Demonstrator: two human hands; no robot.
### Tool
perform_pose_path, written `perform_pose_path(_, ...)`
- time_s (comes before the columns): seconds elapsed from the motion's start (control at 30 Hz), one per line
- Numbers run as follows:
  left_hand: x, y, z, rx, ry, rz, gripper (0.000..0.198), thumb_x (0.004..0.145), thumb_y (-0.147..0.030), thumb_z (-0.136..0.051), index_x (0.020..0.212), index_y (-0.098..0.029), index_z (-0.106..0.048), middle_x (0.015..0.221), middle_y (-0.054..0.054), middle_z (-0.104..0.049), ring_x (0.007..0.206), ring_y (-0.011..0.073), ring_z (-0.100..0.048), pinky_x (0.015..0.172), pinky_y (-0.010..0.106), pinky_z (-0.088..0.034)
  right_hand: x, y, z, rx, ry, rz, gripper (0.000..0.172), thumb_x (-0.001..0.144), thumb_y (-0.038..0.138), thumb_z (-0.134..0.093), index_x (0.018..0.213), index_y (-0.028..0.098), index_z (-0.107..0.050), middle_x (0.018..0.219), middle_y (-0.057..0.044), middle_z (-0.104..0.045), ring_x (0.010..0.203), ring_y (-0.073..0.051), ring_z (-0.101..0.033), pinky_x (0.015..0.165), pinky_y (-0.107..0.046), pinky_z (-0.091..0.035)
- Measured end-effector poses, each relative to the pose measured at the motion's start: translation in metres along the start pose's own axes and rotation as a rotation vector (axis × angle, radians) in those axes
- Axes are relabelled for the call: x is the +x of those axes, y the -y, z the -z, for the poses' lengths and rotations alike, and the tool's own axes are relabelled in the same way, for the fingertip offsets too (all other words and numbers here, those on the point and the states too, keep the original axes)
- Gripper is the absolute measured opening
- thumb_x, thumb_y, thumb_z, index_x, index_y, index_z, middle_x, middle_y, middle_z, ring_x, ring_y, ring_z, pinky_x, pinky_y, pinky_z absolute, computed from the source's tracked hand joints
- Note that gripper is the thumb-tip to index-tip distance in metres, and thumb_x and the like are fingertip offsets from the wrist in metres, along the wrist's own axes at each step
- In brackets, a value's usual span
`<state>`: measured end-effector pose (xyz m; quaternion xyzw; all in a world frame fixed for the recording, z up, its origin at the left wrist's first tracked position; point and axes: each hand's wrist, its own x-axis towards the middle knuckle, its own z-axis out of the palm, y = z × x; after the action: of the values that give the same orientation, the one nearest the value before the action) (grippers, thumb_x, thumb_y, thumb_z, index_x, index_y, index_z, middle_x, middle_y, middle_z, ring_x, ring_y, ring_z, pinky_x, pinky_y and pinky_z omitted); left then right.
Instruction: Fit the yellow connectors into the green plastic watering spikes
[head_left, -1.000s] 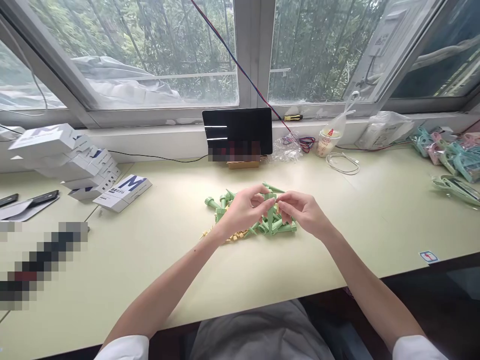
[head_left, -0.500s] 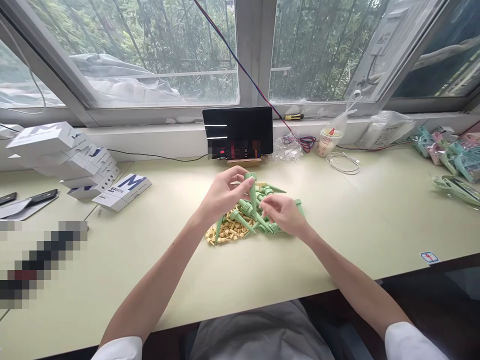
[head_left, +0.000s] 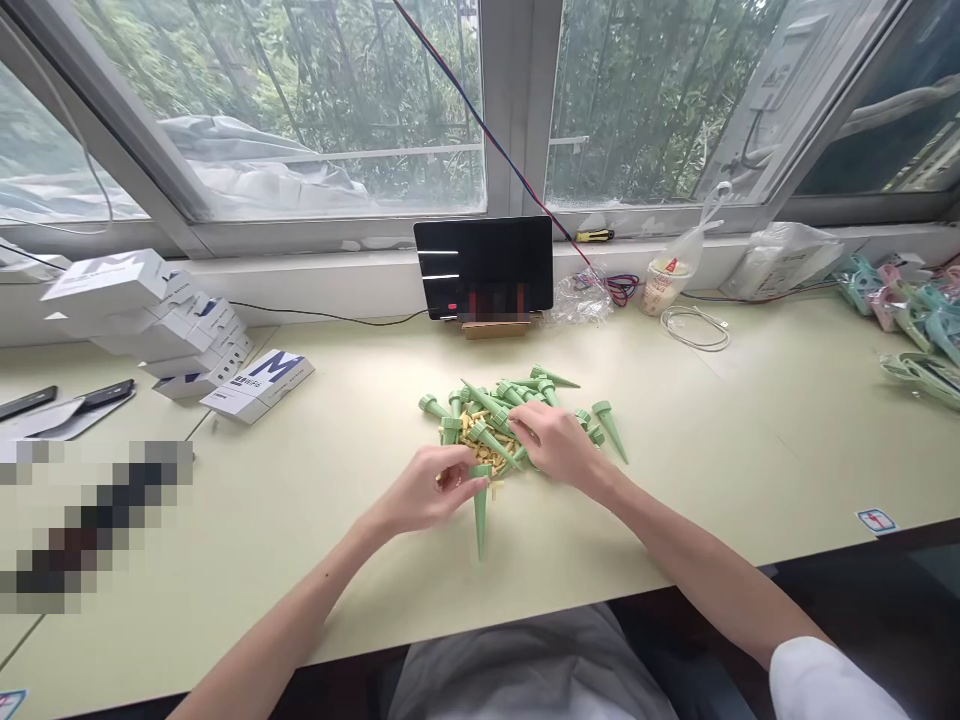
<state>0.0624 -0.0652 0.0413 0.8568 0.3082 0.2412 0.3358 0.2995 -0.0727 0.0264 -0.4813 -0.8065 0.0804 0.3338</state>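
A heap of green cone-shaped plastic spikes [head_left: 517, 400] lies mid-table, over a scatter of small yellow pieces [head_left: 474, 432]. My left hand [head_left: 424, 492] is closed on the wide end of one green spike [head_left: 480, 515], whose tip points toward me, just in front of the heap. My right hand [head_left: 551, 440] rests on the heap with its fingers curled among the spikes and yellow pieces; what it grips is hidden.
A dark tablet [head_left: 484, 265] stands on a small stand behind the heap. White boxes [head_left: 157, 320] are stacked at the left. A plastic bag with a cup [head_left: 664, 285], a white cable [head_left: 694, 328] and pastel clips [head_left: 911, 320] lie to the right.
My left hand has carried its green spike from above the heap down to the table's near side. My right hand has dropped onto the heap.
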Motion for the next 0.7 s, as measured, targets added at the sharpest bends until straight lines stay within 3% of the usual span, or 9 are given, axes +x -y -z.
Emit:
perform_pose_path(0.17, -0.012, 0.016, -0.015, 0.13, -0.095, -0.016, 0.019, 0.091, -0.031, -0.06, 0.079, -0.016, -0.059, 0.06, -0.005, -0.045, 0.054, 0.0086, -0.039, 0.052, 0.022, -0.033, -0.007, 0.011, -0.007, 0.026, 0.049, 0.132, 0.022, 0.102, 0.023, -0.044, 0.092, 0.018, -0.062, 0.08, -0.005, -0.057, 0.066, -0.015, -0.05, 0.06, -0.026, -0.037)
perform_pose_path(0.37, -0.01, 0.018, -0.024, 0.375, -0.078, -0.089, 0.025, 0.093, -0.032, -0.055, 0.073, -0.017, -0.056, 0.059, -0.003, -0.05, 0.053, 0.0106, -0.042, 0.054, 0.025, -0.033, -0.008, 0.015, -0.01, 0.038, 0.103, 0.234, 0.026, 0.102, 0.018, -0.041, 0.089, 0.017, -0.063, 0.082, -0.006, -0.056, 0.072, -0.016, -0.051, 0.064, -0.027, -0.04)
perform_pose_path(0.7, -0.008, 0.014, -0.017, 0.428, -0.068, -0.159, 0.023, 0.092, -0.028, -0.055, 0.07, -0.019, -0.055, 0.061, -0.001, -0.056, 0.054, 0.0126, -0.048, 0.054, 0.026, -0.035, -0.006, 0.015, -0.021, -0.044, 0.136, 0.302, 0.024, 0.095, 0.005, -0.046, 0.089, 0.016, -0.066, 0.087, -0.006, -0.057, 0.076, -0.017, -0.046, 0.074, -0.029, -0.04)
